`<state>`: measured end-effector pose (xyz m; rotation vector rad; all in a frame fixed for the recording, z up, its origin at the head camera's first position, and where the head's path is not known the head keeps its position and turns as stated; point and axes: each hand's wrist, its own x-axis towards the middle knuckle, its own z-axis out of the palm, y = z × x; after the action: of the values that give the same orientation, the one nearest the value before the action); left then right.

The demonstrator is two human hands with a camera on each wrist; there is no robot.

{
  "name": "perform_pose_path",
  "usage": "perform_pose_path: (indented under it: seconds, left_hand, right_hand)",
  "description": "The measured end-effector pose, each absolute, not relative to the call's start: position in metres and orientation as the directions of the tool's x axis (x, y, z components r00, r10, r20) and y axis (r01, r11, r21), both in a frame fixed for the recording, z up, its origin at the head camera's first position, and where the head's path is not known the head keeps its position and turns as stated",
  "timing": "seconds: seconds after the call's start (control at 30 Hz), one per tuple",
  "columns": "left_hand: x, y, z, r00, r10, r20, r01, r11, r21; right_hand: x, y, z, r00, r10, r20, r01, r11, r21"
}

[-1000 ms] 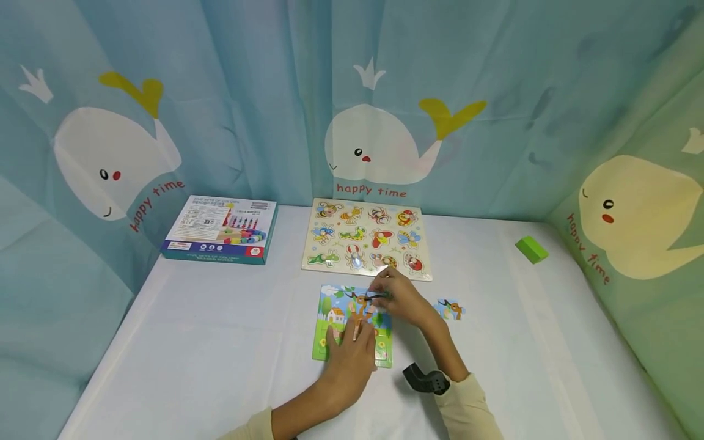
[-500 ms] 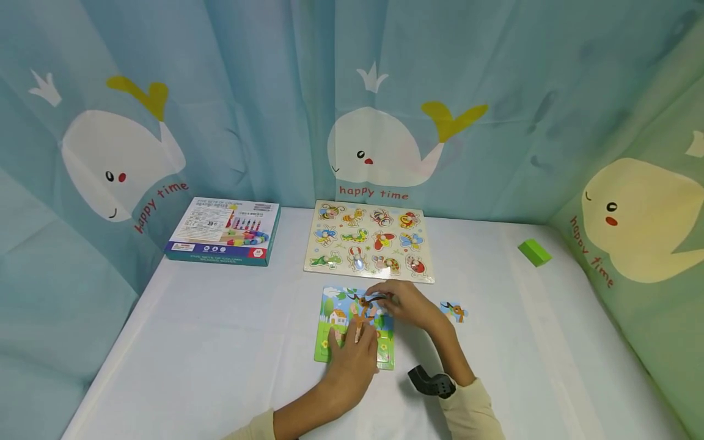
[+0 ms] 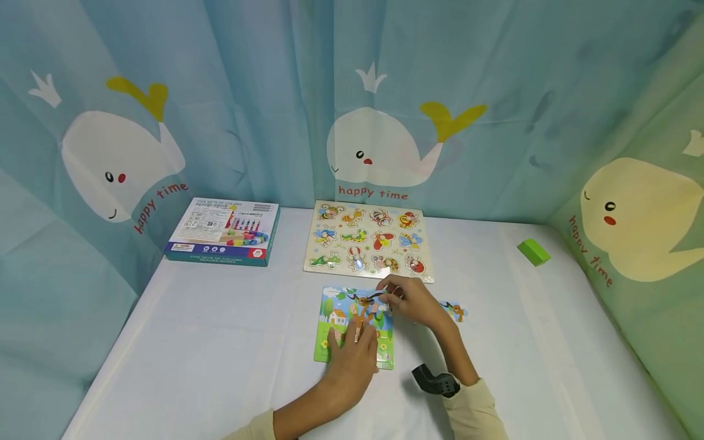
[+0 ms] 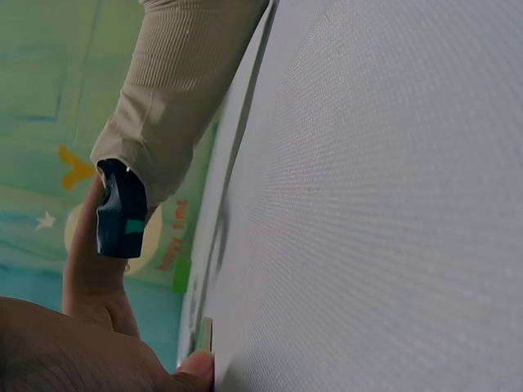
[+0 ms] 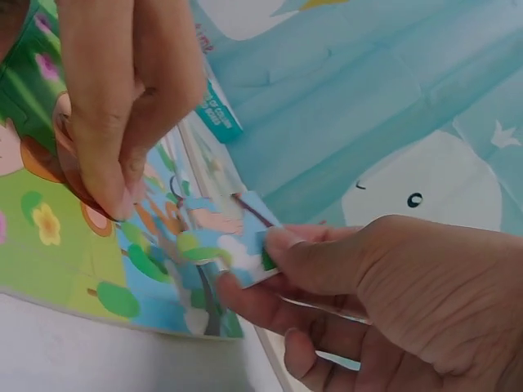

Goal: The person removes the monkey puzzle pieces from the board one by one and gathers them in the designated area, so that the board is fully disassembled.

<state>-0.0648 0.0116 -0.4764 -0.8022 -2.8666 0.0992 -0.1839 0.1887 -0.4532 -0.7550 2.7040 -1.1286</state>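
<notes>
A jigsaw puzzle board (image 3: 324,348) with a cottage, trees and a deer lies flat on the table. My left hand (image 3: 352,360) rests over its lower middle, and in the right wrist view the fingertips (image 5: 122,200) press on the picture. At the board's upper right corner, my right hand (image 3: 409,299) pinches a puzzle piece (image 5: 245,237) between thumb and fingers. That piece shows blue sky and a dark antler, and is tilted close over the board. Another puzzle piece (image 3: 452,310), with a deer's head, lies on the table beyond the right wrist.
Behind the puzzle lies a wooden insect board (image 3: 368,241). A bead set box (image 3: 220,235) is at the back left, a green block (image 3: 533,252) at the back right. Whale-print curtains (image 3: 264,110) surround the white table (image 3: 220,342). A black wrist device (image 3: 434,382) sits on the right forearm.
The right hand has shifted slightly right with the puzzle piece, uncovering more of the board's right side. The left hand stays put on the board. The whole head view has shifted slightly.
</notes>
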Motion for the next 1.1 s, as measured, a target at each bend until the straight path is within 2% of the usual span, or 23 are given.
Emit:
perform_pose_path:
  seconds: [0.2,0.4,0.77,1.1]
  left_hand:
    - [-0.064,0.011,-0.475,-0.834,0.529,0.154,0.515,0.848,-0.124]
    - [-0.063,0.012,-0.475,-0.830,0.533,0.163,0.521,0.846,-0.114]
    - [-0.065,0.012,-0.475,-0.839,0.522,0.153,0.518,0.853,-0.069]
    - [-0.066,0.013,-0.475,-0.844,0.518,0.141,0.512,0.855,-0.078]
  right_hand:
    - [-0.183,0.203,-0.448,-0.888,-0.429,0.163,-0.409,0.579,-0.706]
    - [-0.181,0.231,-0.444,-0.920,-0.311,0.239,-0.387,0.627,-0.676]
    - [-0.165,0.309,-0.441,-0.966,-0.056,0.252,-0.218,0.700,-0.680]
    - [-0.142,0.361,-0.447,-0.987,0.075,0.140,-0.026,0.797,-0.604]
